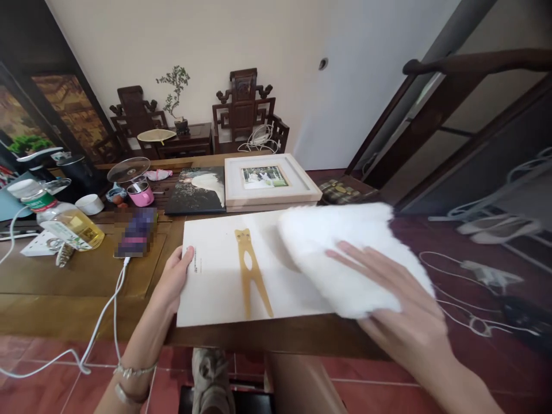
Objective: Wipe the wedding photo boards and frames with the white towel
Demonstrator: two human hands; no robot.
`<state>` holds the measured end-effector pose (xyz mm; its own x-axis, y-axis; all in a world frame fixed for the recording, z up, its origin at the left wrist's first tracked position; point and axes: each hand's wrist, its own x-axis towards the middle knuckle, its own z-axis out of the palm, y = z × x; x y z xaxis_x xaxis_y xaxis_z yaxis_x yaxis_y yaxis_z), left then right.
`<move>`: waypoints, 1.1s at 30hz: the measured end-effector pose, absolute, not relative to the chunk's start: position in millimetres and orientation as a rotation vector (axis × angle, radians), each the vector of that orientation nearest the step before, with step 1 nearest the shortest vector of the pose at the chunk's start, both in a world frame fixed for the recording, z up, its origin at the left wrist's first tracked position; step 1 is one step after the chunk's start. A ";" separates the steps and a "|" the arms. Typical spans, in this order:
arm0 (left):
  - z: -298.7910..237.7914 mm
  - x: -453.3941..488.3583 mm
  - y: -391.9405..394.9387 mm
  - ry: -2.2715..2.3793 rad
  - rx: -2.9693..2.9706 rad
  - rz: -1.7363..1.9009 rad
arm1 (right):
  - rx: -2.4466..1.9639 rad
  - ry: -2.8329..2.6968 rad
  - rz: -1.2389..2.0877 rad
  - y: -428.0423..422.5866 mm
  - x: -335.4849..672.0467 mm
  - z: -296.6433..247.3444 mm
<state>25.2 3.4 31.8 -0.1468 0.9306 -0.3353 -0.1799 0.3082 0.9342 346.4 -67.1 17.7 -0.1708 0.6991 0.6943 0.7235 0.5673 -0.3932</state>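
Observation:
A large white board [224, 282] with a gold clothespin design [252, 273] lies flat on the wooden table [77, 287] near its front edge. My left hand [172, 279] grips the board's left edge, thumb on top. A fluffy white cloth [345, 253] lies over the board's right part. Pressed flat on that cloth is my right hand [397, 305], with its fingers stretched out.
Behind the board lie a white framed photo [267, 179] and a dark photo print [198, 190]. To the left are an oil bottle [73, 227], a pink cup [141, 194], a white bowl [89, 203] and a white cable [103, 322]. Carved chairs [245, 109] stand at the wall, a stair rail [452, 63] to the right.

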 end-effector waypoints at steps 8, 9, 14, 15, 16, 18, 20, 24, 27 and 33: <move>22.7 18.2 17.5 1.350 0.798 1.125 | -0.875 -2.218 -0.176 -48.1 326.6 5.8; 21.7 18.0 18.5 1.351 0.803 1.128 | -0.881 -2.234 -0.168 -47.1 325.9 2.5; 19.7 19.7 21.9 1.391 0.821 1.145 | -0.878 -2.311 -0.183 -42.0 323.5 -9.2; 20.0 19.6 22.3 1.406 0.831 1.136 | -0.881 -2.316 -0.193 -41.2 322.6 -9.9; 20.4 18.9 22.5 1.417 0.850 1.120 | -0.884 -2.318 -0.203 -40.6 321.5 -10.2; 21.8 16.4 22.1 1.429 0.927 1.051 | -0.888 -2.327 -0.221 -39.9 319.2 -9.8; 23.1 13.1 20.5 1.474 1.086 0.960 | -0.878 -2.341 -0.239 -39.8 316.9 -8.9; 22.3 9.7 14.8 1.746 1.549 0.834 | -0.862 -2.349 -0.264 -40.3 313.9 -8.0; 19.3 12.2 10.2 1.930 1.803 0.763 | -0.877 -2.339 -0.272 -41.2 312.6 -8.7; 12.7 20.1 1.2 2.003 2.077 0.602 | -0.915 -2.339 -0.260 -42.6 310.5 -10.0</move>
<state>20.1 1.2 12.7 0.0025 0.9880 0.1543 0.9094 -0.0665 0.4106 310.5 -42.6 -10.0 -0.5773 0.5498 0.6037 0.6691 0.7423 -0.0363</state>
